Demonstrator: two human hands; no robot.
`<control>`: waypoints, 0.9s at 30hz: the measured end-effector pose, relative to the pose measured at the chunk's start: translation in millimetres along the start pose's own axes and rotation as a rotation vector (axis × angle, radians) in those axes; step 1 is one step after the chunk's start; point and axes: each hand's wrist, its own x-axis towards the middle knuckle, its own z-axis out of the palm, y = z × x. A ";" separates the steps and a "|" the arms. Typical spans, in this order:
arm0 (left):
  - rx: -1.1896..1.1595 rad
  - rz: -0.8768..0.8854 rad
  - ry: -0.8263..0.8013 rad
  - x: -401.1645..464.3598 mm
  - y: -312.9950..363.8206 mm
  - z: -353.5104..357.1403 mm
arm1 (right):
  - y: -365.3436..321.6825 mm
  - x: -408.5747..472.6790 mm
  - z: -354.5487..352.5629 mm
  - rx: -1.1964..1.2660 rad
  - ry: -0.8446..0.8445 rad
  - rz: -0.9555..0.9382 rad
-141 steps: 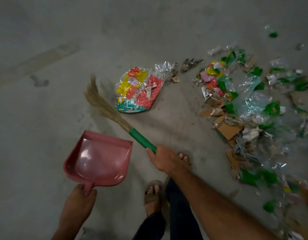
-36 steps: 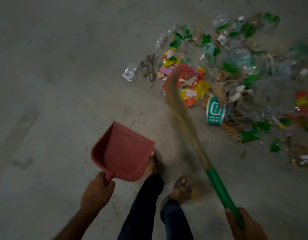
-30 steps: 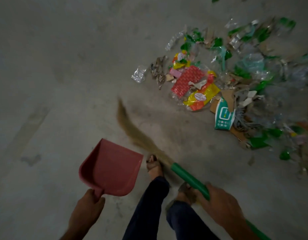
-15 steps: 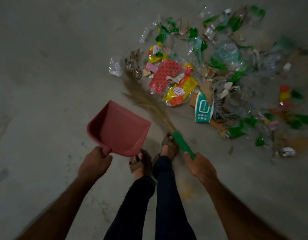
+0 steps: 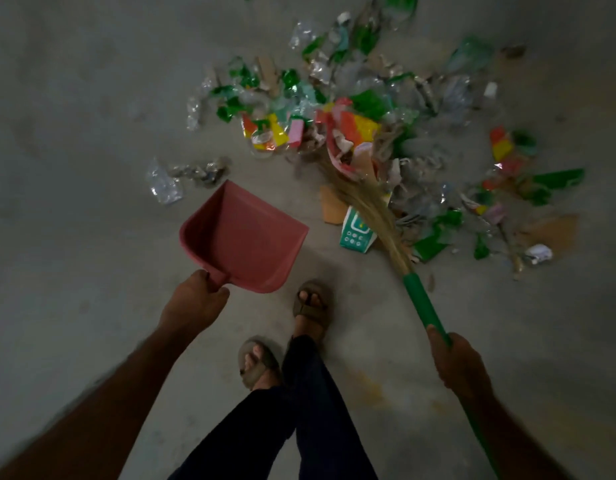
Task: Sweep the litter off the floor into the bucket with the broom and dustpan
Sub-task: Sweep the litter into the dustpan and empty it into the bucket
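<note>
My left hand [image 5: 192,301] grips the short handle of a red dustpan [image 5: 244,237], held above the floor with its mouth facing away from me and nothing in it. My right hand [image 5: 458,365] grips the green handle of a grass broom [image 5: 422,303]. Its straw bristles [image 5: 365,199] reach into the near edge of a wide litter pile [image 5: 368,119] of plastic wrappers, green scraps, cardboard and colourful packets. A red-and-yellow packet [image 5: 351,133] sits at the bristle tips. No bucket is in view.
Grey concrete floor [image 5: 74,133] all round. A crumpled clear wrapper [image 5: 164,181] and small debris [image 5: 202,171] lie apart, left of the dustpan's mouth. A teal-and-white carton [image 5: 355,233] lies beside the bristles. My sandalled feet [image 5: 311,303] stand between dustpan and broom.
The broom has swung right from beside the dustpan into the pile, pushing the red-and-yellow packet further in. My right hand has moved right and back. The dustpan stays held in my left hand.
</note>
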 end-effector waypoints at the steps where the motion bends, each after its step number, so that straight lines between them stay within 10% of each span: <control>1: 0.013 0.008 -0.006 0.7 8.1 -2.4 | 5.6 -5.3 -7.7 0.011 0.014 -0.013; 16: -0.018 0.000 -0.038 18.1 47.5 -26.5 | -3.7 -94.6 -33.5 0.247 0.085 0.084; 27: -0.036 -0.062 -0.117 31.9 -49.0 -109.6 | -127.4 -125.6 1.9 0.031 -0.260 -0.058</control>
